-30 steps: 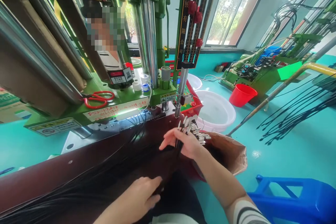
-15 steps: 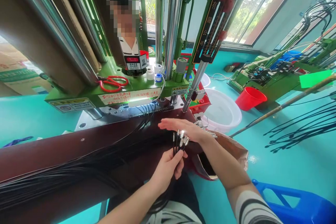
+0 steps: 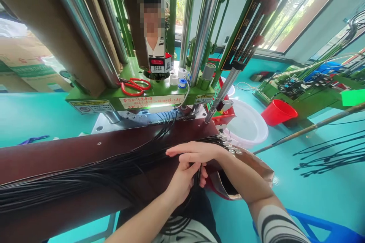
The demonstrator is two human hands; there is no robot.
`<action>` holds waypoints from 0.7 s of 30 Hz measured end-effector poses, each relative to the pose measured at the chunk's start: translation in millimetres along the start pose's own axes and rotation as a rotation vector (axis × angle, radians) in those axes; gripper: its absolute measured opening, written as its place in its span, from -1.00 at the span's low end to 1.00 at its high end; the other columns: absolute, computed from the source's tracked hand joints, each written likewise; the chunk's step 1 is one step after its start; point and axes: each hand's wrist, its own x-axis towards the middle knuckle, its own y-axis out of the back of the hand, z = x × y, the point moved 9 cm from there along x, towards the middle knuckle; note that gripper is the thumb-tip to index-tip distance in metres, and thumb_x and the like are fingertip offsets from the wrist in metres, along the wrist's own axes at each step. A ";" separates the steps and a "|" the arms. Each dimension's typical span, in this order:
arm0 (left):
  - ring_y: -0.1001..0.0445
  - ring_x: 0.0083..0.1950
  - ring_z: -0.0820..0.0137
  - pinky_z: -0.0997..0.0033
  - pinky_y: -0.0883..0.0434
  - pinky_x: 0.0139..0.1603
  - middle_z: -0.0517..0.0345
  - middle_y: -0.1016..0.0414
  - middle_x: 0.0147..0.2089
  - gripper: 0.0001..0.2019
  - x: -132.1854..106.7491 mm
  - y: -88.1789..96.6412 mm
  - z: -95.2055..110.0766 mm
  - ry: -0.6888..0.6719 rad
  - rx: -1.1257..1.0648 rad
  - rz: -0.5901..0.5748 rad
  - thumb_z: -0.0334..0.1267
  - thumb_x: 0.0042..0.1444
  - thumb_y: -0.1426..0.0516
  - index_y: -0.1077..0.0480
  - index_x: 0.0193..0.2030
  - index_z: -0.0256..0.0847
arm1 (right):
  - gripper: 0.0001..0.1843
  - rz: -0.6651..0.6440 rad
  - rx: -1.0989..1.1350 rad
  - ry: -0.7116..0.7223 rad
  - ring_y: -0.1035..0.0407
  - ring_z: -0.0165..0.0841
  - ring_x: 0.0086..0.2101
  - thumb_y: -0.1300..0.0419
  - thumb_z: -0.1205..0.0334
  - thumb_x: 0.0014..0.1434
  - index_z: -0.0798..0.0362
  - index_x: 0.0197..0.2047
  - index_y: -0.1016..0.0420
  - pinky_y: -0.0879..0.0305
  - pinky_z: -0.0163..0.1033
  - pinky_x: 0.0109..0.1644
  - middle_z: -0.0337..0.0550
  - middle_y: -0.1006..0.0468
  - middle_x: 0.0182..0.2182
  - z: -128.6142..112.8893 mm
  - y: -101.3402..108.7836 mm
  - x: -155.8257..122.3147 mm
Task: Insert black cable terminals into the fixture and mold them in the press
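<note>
My left hand [image 3: 184, 182] is closed around a small bunch of black cables [image 3: 197, 177] in front of my body. Right above it lies my right hand [image 3: 201, 152], palm down with fingers stretched out flat. It covers the tops of the held cables, so their metal ends are hidden. Behind my hands a thick bundle of long black cables [image 3: 85, 182] runs along the dark red bench [image 3: 71, 146]. The silvery connectors [image 3: 230, 147] of that bundle stick out past the bench's right end.
A green press [image 3: 159, 97] stands behind the bench, with red-handled scissors [image 3: 134, 86] on it and cables in its metal plate. A paper sack [image 3: 261, 165], a white tub [image 3: 246, 121] and a red bucket [image 3: 278, 112] are at the right. More cables hang from a pole [image 3: 299, 131].
My right hand has come down onto the upright metal cable ends, hiding them. My left hand still grips the bunch. The whole view has shifted slightly.
</note>
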 end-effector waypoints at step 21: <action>-0.09 -0.72 0.63 0.59 -0.06 -0.71 0.43 -0.14 -0.67 -0.70 -13.7 72.7 48.2 -0.305 0.203 0.333 -0.01 0.03 -0.09 -0.20 -0.33 -0.22 | -0.67 0.433 -0.739 -0.617 -0.39 -0.07 -0.24 -0.10 0.39 -0.08 0.15 -0.16 -0.37 -0.26 -0.08 -0.22 0.10 -0.49 -0.28 77.6 88.2 0.6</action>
